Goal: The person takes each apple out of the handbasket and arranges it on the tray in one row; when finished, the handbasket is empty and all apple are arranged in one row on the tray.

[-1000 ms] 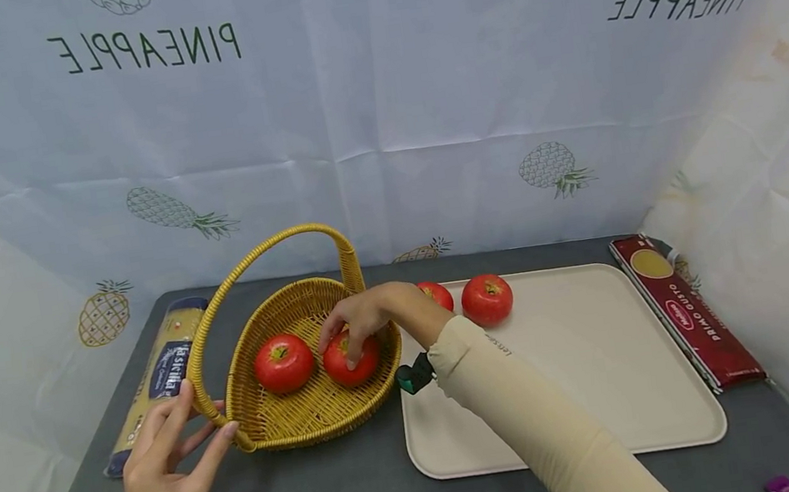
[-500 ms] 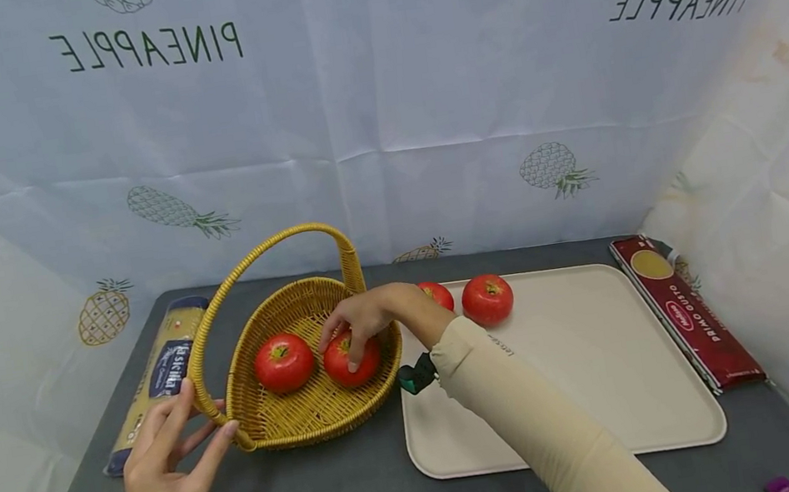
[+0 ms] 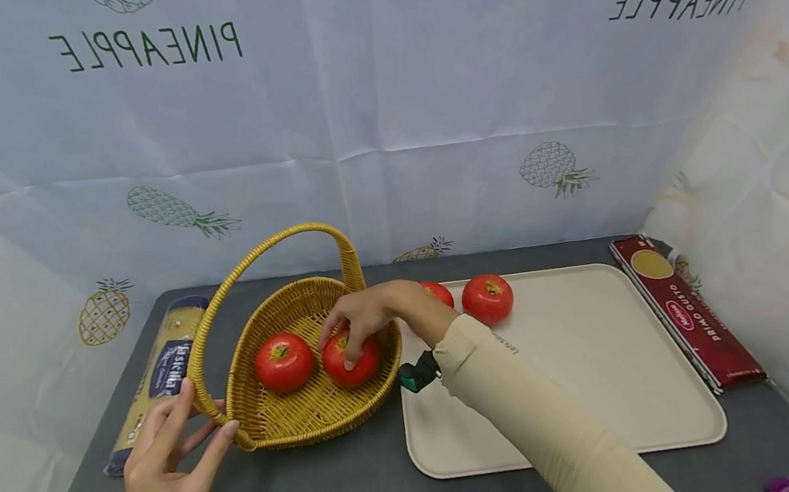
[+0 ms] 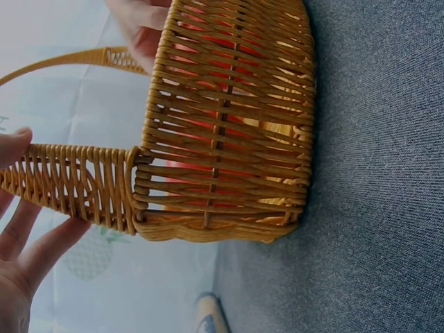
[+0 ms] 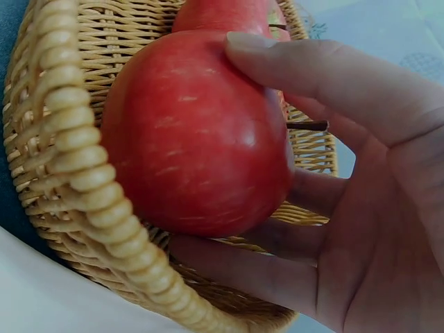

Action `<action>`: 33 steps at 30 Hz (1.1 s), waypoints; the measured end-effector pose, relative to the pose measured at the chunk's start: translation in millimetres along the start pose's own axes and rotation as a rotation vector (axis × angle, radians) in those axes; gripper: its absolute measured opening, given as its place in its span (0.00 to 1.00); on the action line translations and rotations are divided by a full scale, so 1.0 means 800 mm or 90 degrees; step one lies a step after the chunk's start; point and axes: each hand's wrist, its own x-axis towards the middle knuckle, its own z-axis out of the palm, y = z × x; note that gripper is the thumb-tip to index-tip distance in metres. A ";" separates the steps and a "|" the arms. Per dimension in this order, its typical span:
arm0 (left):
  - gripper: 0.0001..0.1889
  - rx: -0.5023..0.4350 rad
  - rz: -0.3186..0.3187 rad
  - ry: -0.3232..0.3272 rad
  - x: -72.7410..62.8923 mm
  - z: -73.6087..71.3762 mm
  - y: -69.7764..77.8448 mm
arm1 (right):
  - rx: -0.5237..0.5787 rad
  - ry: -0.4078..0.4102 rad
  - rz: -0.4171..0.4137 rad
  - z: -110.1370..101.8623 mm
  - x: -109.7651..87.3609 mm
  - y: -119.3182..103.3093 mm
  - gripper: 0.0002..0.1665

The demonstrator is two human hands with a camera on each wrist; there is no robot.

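A yellow-brown wicker basket (image 3: 299,427) with a tall arched handle stands left of the middle in the head view. My left hand (image 3: 170,479) grips the foot of that handle, fingers and thumb on either side of it. Inside the basket lie two red apples. My right hand (image 3: 367,317) reaches in from above and holds the right-hand apple (image 5: 198,139), thumb on one side and fingers on the other, its stem toward the palm. The other apple (image 3: 284,363) sits just left of it. Through the weave, red shows in the left wrist view.
A beige tray (image 3: 611,384) lies right of the basket, with two more apples (image 3: 488,300) at its back left; my right arm partly covers it. A yellow pasta bag (image 3: 163,379) lies behind my left hand. A red packet (image 3: 688,314) borders the tray's right side.
Almost nothing differs. My right wrist and sleeve have shifted very slightly, while both hands keep their hold and the apples and basket stay in place.
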 end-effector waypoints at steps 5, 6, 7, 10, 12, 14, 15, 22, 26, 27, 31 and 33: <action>0.39 -0.004 0.006 0.000 0.001 0.001 -0.001 | 0.010 0.007 -0.014 -0.004 -0.007 -0.001 0.36; 0.38 -0.005 0.007 0.000 0.001 0.001 -0.001 | 0.014 0.007 -0.021 -0.004 -0.009 -0.001 0.36; 0.38 -0.006 0.007 0.001 0.001 0.001 -0.001 | 0.015 0.007 -0.029 -0.005 -0.010 -0.001 0.36; 0.37 -0.012 0.009 0.002 0.002 0.001 -0.002 | 0.016 0.007 -0.053 -0.007 -0.013 -0.002 0.36; 0.38 -0.013 0.009 0.001 0.002 0.001 -0.002 | 0.021 0.008 -0.061 -0.009 -0.015 -0.002 0.36; 0.38 -0.015 0.008 0.000 0.002 0.001 -0.002 | 0.021 0.009 -0.070 -0.010 -0.018 -0.002 0.36; 0.38 -0.016 0.009 0.000 0.002 0.001 -0.002 | 0.021 0.012 -0.072 -0.011 -0.019 -0.002 0.36; 0.37 -0.016 0.009 -0.002 0.003 0.001 -0.002 | 0.009 0.036 -0.075 -0.016 -0.032 -0.006 0.35; 0.37 -0.021 0.010 0.001 0.002 0.001 -0.003 | -0.008 0.043 -0.093 -0.019 -0.041 -0.010 0.34; 0.37 -0.024 0.010 0.003 0.002 0.002 -0.003 | -0.015 0.044 -0.098 -0.020 -0.043 -0.010 0.34; 0.37 -0.025 0.010 0.005 0.000 0.001 -0.003 | -0.037 0.052 -0.112 -0.022 -0.053 -0.013 0.34; 0.37 -0.023 0.009 0.005 0.000 0.001 -0.003 | -0.043 0.058 -0.116 -0.022 -0.059 -0.013 0.34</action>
